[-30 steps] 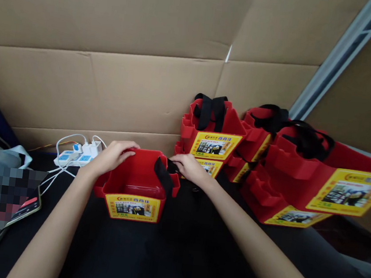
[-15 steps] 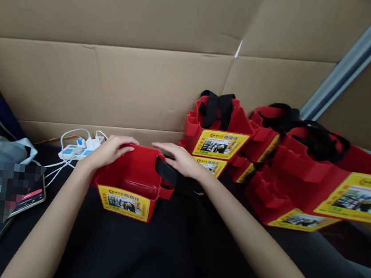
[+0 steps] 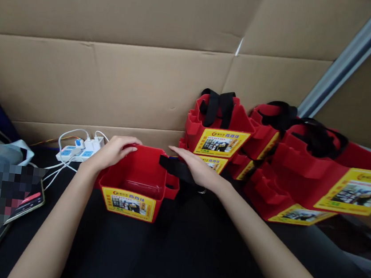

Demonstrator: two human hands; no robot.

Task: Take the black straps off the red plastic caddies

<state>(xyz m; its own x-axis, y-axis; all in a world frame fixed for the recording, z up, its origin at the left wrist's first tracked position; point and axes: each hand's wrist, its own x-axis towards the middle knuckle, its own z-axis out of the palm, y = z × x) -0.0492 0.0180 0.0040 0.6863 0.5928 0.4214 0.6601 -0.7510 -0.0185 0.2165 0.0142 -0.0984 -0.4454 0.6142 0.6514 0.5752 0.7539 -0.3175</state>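
A small red bag [image 3: 135, 182] with a yellow label stands open on the black surface in front of me. My left hand [image 3: 114, 151] curls over its far left rim and grips it. My right hand [image 3: 195, 169] lies flat with fingers stretched out on the bag's black strap [image 3: 175, 167], pressing it down at the bag's right side.
Several more red bags with black straps [image 3: 219, 134] are stacked at the back right against the cardboard wall [image 3: 111, 81]. A white power strip with cables [image 3: 77, 151] lies at the back left. A phone [image 3: 27, 203] rests at the left edge beside light cloth.
My right hand has moved from the bag's rim out to the right, laying the black strap flat beside the bag. My left hand has stayed on the rim.
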